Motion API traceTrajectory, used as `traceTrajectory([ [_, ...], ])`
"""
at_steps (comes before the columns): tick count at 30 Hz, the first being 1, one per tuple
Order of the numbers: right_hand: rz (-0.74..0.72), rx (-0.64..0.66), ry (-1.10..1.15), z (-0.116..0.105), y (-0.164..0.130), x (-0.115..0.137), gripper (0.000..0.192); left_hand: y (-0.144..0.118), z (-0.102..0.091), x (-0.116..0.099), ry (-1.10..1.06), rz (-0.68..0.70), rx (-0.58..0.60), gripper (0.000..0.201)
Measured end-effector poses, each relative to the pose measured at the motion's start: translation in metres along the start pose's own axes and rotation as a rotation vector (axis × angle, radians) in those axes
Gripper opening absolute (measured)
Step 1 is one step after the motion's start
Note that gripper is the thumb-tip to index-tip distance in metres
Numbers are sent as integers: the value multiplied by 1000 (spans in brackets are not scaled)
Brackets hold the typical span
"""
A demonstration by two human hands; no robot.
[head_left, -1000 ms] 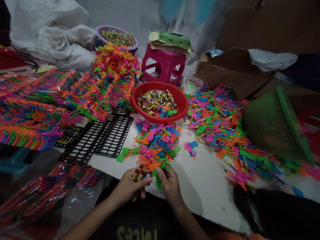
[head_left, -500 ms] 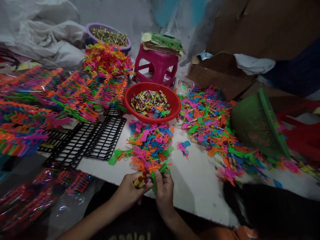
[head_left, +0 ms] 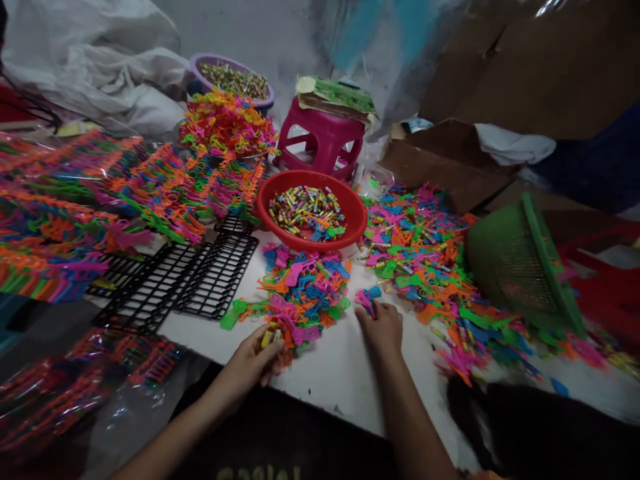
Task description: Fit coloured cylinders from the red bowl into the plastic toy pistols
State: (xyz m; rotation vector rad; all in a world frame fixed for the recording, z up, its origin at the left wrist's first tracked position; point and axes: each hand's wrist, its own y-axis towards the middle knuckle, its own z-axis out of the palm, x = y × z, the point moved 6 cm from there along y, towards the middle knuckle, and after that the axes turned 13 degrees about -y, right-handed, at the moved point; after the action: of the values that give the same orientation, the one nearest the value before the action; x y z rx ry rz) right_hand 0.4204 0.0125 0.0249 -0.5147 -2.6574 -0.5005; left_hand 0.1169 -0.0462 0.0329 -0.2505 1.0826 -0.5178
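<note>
At nine o'clock of the white table (head_left: 400, 373), rows of assembled neon toys (head_left: 75, 227) lie banded in orange, green and pink, with black plastic grids (head_left: 200, 280) just inside them. Moving right, the left hand (head_left: 253, 360) rests at the table's near edge, at six o'clock of the small toy heap (head_left: 305, 290). Its fingers are curled shut around a small bundle of tube pieces (head_left: 267, 339), yellow and reddish, and touch the heap's near fringe. Those pieces look light and hard, small enough to slip from a loose fist, so a closed pinch suits them.

At twelve o'clock of the heap stands the red bowl (head_left: 313, 212), filled with more such tubes. Behind it are a pink stool (head_left: 323, 140) and a purple bowl (head_left: 233, 79).

The right hand (head_left: 383, 328) lies palm down at three o'clock of the heap, fingertips on a stray pink and blue toy piece (head_left: 367, 298). Whether it has pinched the piece cannot be told; the fingers are bent over it. The piece appears to be thin moulded plastic, featherlight and stiff, probably brittle at its narrow parts. Its broader body seems the safest place to take it, between thumb and forefinger.

Further right spreads a large scatter of loose toys (head_left: 430, 260), and at three o'clock a tipped green basket (head_left: 520, 267).
</note>
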Motion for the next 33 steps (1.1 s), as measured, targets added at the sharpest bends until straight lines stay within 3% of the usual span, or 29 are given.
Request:
traceTrajectory([
  [2,-94,17,-100,14,-18,9,32,0,2,2,-33,-23,25,30],
  [4,-156,11,-82,12,-31,15,26,0,-1,3,-44,-44,6,32],
  [7,-211,-56,114,-18,-45,29,23,-1,-1,3,-71,-86,-8,32],
  [9,-342,-75,202,-39,-57,52,27,-1,6,3,-108,-111,23,31],
  [13,-646,57,288,-48,-84,109,34,-3,25,2,-154,-116,96,30],
  [16,-705,163,396,-36,-97,131,36,-3,27,2,-149,-93,66,28],
  [18,-626,202,518,-28,-100,135,40,-3,21,1,-155,-65,18,26],
  [20,-429,260,700,-21,-100,133,48,-2,14,-1,-175,-19,-30,26],
  [22,-262,419,880,-12,-106,137,48,-2,10,-3,-190,29,-61,25],
  [25,-169,670,938,-1,-122,151,28,-1,9,-4,-150,75,-72,27],
  [27,-34,633,892,3,-123,150,22,0,11,-3,-82,75,-54,29],
  [30,171,443,908,3,-114,139,24,0,12,-2,14,82,-21,33],
  [33,172,412,934,3,-106,139,23,-3,9,-5,86,139,-15,34],
])
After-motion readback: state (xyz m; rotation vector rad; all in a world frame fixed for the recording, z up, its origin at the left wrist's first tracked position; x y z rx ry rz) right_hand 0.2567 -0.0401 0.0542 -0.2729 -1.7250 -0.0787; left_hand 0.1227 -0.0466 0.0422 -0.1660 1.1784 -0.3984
